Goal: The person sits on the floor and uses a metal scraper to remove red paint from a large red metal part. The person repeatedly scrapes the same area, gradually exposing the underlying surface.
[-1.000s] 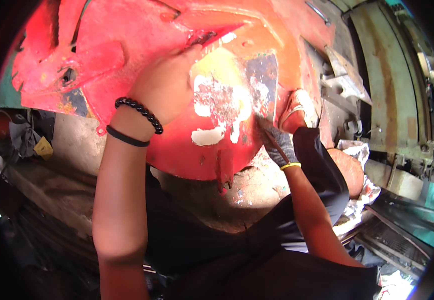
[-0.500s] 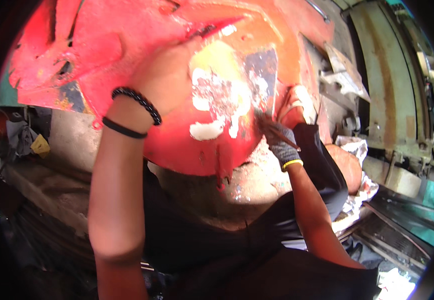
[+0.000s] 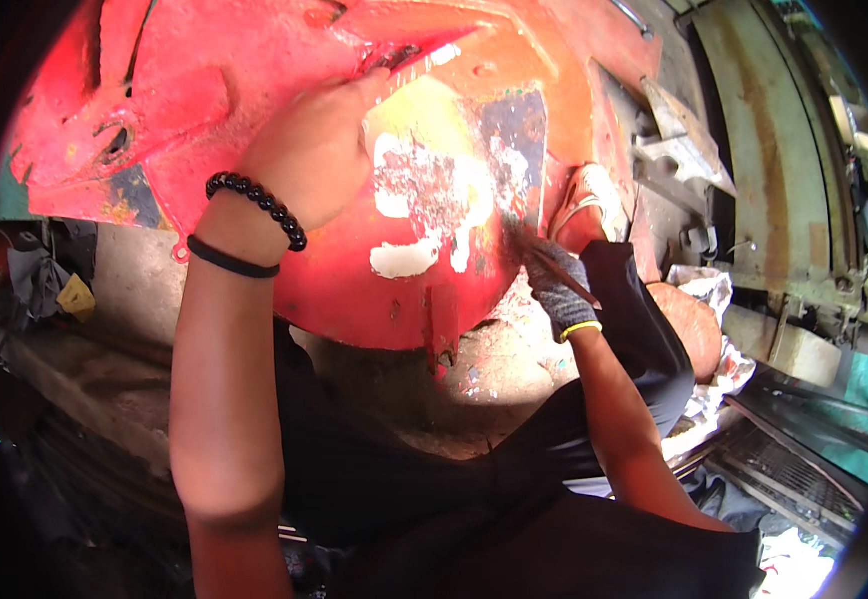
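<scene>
Metal piece (image 3: 354, 299), painted red, sits directly in front of you, rounded along its lower edge and patchy across its middle with white, yellow and bare, flaky spots, plus dark grey toward the right. You have one such piece, with one tab (image 3: 441, 319) jutting from its lower edge. Your bare left hand (image 3: 314, 145) lies over its upper part; whether those fingers grip, you cannot tell from here. Your gloved right hand (image 3: 557, 296) is closed around one thin brown tool (image 3: 567, 275), its tip at the right edge. Two black bands circle your left wrist: one beaded bracelet (image 3: 254, 192), one plain band (image 3: 224, 257).
</scene>
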The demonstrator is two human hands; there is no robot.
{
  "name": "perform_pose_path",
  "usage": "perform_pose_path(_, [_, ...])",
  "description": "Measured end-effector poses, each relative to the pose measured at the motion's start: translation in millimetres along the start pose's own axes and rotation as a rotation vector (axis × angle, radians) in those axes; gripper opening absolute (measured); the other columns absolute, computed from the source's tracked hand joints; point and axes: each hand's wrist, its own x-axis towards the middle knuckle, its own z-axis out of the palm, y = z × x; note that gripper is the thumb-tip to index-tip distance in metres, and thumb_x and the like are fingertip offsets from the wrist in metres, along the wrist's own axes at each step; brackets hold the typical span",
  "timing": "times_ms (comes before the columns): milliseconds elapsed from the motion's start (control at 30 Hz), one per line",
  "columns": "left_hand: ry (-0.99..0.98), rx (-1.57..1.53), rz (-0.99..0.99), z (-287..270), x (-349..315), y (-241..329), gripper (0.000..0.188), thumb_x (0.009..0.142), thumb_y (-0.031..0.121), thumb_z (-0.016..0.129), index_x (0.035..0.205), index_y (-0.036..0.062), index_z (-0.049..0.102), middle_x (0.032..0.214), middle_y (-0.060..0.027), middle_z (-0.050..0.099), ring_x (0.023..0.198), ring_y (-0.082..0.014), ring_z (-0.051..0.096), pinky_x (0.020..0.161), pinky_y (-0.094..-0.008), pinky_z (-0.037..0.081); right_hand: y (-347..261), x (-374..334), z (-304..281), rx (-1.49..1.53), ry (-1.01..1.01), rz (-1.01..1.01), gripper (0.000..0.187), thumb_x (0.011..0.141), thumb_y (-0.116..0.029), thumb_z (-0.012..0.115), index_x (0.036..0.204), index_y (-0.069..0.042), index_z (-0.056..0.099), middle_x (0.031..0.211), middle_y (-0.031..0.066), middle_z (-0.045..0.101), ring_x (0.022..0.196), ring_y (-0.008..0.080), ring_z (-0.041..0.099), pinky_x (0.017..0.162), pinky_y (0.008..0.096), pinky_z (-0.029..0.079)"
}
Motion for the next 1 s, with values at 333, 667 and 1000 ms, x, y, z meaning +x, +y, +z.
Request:
perform_pose_path(333, [0.040,0.007,0.043,-0.1,0.6,-4.7,0.046,0.094,0.004,0.044,0.140,0.0002,0.045,0.132,-0.0269,0.053,0.123,-0.0389,0.051,0.105,-0.0418,0.040,-14.4,15.6,12.2,-0.213,-0.017,-0.311,0.035,0.095,-0.014,0.056,0.130,-0.008,0.057,0.126,0.0156,0.062,0.110,0.0306,0.063,0.091,0.0342,0.051])
perform_pose_path(667, [0.021,0.007,0.054,3.6,-0.9,-4.2,0.045,0.094,0.004,0.044,0.139,-0.0012,0.045,0.132,-0.0263,0.054,0.124,-0.0385,0.051,0.105,-0.0419,0.041,-24.1,19.2,0.4,-0.111,0.077,-0.291,0.030,0.096,-0.015,0.055,0.126,-0.014,0.063,0.110,0.0117,0.069,0.089,0.0289,0.069,0.077,0.0378,0.055])
perform_pose_path(1000, [0.013,-0.005,0.027,2.6,-0.2,-3.5,0.046,0.093,0.003,0.044,0.139,-0.0020,0.045,0.131,-0.0269,0.054,0.124,-0.0387,0.051,0.105,-0.0419,0.041,-15.5,10.9,-5.5,-0.024,0.080,-0.213,0.031,0.097,-0.020,0.056,0.126,-0.011,0.062,0.115,0.0161,0.066,0.103,0.0340,0.065,0.086,0.0395,0.054])
